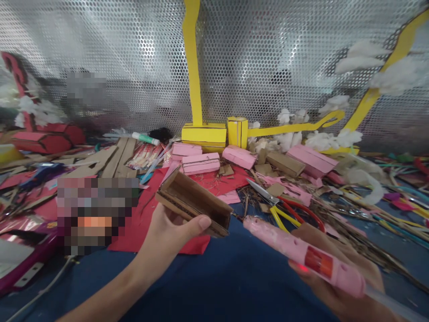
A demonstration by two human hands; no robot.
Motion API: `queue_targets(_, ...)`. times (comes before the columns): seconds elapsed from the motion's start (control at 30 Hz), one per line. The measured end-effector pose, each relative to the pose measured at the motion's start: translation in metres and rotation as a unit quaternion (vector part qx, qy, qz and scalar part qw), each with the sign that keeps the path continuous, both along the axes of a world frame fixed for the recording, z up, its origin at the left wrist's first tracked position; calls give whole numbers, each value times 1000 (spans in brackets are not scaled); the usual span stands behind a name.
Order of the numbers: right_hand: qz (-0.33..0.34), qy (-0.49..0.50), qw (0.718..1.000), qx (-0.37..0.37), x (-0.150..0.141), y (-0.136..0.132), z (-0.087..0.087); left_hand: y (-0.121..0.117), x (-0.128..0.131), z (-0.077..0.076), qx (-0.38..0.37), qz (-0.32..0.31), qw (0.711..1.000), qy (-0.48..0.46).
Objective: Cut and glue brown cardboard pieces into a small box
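My left hand (pixel 177 228) grips a small open cardboard box (pixel 194 197), thumb along its near side and fingers underneath. The box is tilted, its hollow facing up toward me. In my right hand (pixel 338 264) is a pink hot glue gun (pixel 288 241) with a glowing red light underneath. Its nozzle points left and meets or nearly meets the box's right end; I cannot tell whether it touches. A clear glue stick (pixel 392 304) runs out of the gun's rear. Scissors (pixel 268 194) lie just beyond the gun, near a yellow-and-red handled pair.
Red sheet (pixel 161 237) lies under my left hand on the blue surface (pixel 228 286). Behind stand several pink boxes (pixel 201 163), a yellow box (pixel 203 134) with an upright strip, and cardboard strips (pixel 119 156). A perforated metal panel (pixel 241 58) rises at the back.
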State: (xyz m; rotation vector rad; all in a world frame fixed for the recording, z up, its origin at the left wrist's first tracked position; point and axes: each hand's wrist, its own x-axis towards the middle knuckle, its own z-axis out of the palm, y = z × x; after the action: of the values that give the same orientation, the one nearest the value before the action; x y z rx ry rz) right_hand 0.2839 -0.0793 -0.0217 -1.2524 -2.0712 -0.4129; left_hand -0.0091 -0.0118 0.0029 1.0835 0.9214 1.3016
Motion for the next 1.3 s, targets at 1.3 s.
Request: queue_targets(1.3, -215, 173, 950, -147, 121, -6, 19, 12, -5, -10, -20, -72, 997, -34)
